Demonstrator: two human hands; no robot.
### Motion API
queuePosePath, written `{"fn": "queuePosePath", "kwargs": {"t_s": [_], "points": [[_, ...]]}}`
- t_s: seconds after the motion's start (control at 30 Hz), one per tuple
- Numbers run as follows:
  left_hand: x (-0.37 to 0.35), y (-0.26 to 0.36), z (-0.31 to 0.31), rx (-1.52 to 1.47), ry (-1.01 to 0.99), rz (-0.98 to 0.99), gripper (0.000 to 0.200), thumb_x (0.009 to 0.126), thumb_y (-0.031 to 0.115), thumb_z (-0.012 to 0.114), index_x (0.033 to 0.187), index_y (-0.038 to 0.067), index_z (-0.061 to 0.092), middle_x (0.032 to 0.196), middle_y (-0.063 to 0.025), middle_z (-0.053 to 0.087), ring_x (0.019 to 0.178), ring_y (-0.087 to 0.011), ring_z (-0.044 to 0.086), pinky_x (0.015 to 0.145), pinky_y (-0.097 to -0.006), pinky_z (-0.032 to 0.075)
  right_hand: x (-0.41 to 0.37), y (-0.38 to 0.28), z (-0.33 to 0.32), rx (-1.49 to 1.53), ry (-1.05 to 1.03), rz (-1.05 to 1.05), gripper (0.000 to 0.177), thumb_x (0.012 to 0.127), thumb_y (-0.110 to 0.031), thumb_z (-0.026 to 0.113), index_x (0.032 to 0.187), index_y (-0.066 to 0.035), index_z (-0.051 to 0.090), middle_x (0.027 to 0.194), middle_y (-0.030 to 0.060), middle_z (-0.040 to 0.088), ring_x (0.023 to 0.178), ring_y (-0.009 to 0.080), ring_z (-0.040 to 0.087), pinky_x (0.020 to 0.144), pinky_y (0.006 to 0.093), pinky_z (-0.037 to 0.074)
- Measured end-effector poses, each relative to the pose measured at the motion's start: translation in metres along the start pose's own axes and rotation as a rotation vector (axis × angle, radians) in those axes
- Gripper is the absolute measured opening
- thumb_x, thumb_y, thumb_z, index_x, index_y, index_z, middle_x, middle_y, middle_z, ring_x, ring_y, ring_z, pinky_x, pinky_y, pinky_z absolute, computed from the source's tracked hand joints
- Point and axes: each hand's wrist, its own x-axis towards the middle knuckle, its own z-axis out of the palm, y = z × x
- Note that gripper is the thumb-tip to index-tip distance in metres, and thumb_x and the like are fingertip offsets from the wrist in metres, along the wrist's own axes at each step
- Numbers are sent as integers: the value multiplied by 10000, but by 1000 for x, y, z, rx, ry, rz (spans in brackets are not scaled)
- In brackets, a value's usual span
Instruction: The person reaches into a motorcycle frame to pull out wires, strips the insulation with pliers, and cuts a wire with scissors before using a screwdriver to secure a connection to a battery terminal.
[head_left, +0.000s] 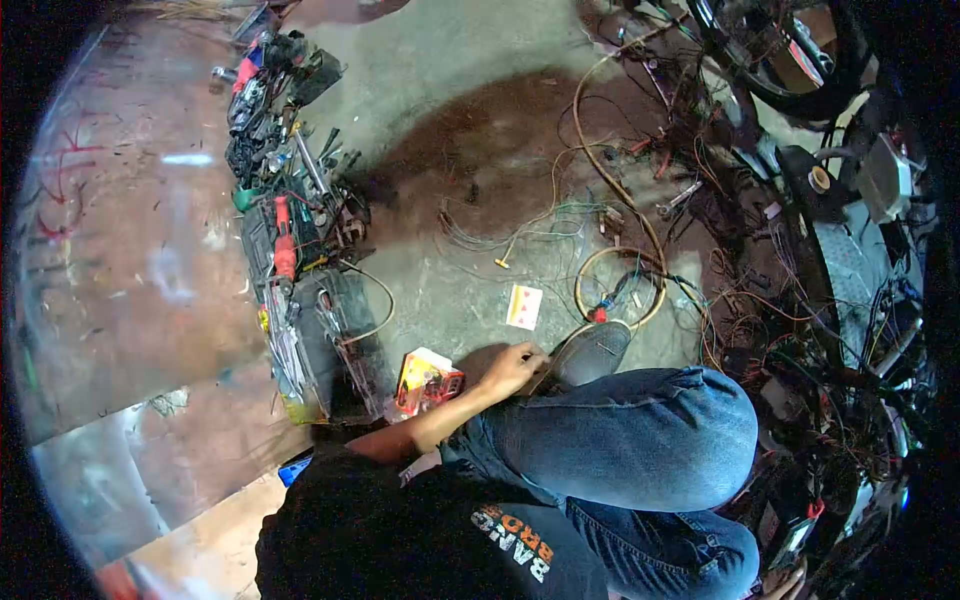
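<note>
My left hand (515, 369) is low over the floor beside a dark shoe (592, 352), its fingers curled together. Whatever they may hold is too small to make out. To its left stands a red, yellow and black printed box (428, 382) with a white top. A white card with red marks, like a playing card (523, 307), lies on the concrete just beyond the hand. My right hand (786, 582) shows only in part at the bottom edge, past my bent knee in blue jeans (640, 435); its grip is hidden.
Hand tools and a red-handled tool (284, 238) pile up along the left. A tan hose (660, 262) loops over the floor near the shoe. Tangled wires (735, 300) and metal parts crowd the right side. Scuffed brown boards (150, 290) cover the far left.
</note>
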Motion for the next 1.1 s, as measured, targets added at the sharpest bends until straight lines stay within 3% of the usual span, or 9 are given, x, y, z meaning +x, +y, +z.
{"fn": "queuePosePath", "kwargs": {"t_s": [0.2,0.3,0.43,0.47,0.5,0.63,0.8,0.93,1.1], "points": [[-6,34,-22,47,-14,-146,241,987,239,618,1069,39,723,1012,-155,762,932,-260,728,833,-392,540,-8,-17,-7,31,20,9,451,1027,-399,628,1078,23,780,1068,268,722,1009,388,597,970,499,446],[16,10,-41,128,230,-45,265,960,262,620,1086,57,731,1002,-198,747,934,-314,725,829,-426,535,-9,-20,-9,69,21,85,445,1028,-374,632,1079,47,769,1062,279,719,1023,394,601,970,493,460],[53,-25,-114,369,488,-275,392,976,442,587,1108,108,745,1085,-170,748,1012,-346,712,872,-443,528,-9,-20,-15,30,49,68,443,1028,-355,634,1076,66,760,1090,307,698,1047,420,604,1004,477,462],[48,-5,-130,345,560,-300,399,974,445,593,1119,103,739,1098,-181,743,1047,-367,702,895,-444,524,-9,-21,-16,19,55,64,444,1028,-356,634,1077,66,759,1097,313,693,1049,422,603,1013,478,457],[55,-17,-142,347,667,-249,317,941,311,598,1021,39,741,1035,-257,718,1007,-448,685,866,-513,526,-10,-21,-14,18,66,50,444,1028,-357,634,1077,66,760,1097,314,692,1047,422,603,1013,479,456],[49,-16,-161,330,630,-320,328,949,320,599,1084,51,728,1116,-268,703,1100,-448,652,946,-503,499,-7,-19,-12,12,82,3,445,1028,-360,634,1077,64,761,1095,318,688,1038,424,603,1012,483,451],[44,-64,-109,323,487,-270,313,947,322,612,1023,43,733,1028,-222,731,1010,-403,693,882,-478,531,-9,-16,-8,7,104,-49,446,1027,-364,634,1076,61,762,1092,322,684,1028,426,603,1012,488,445],[29,-29,-65,144,467,-209,246,960,282,615,1046,94,749,1023,-178,742,977,-363,701,875,-431,527,-11,-27,-10,51,64,-16,439,1025,-367,635,1067,49,769,1105,308,684,1028,429,593,1016,504,429],[34,-35,-57,163,399,-192,272,951,269,624,1043,39,735,1043,-205,734,1006,-382,694,895,-431,523,-5,-2,-12,61,15,6,439,1017,-399,651,1058,18,783,1286,267,630,1099,430,564,1025,523,423]]}}
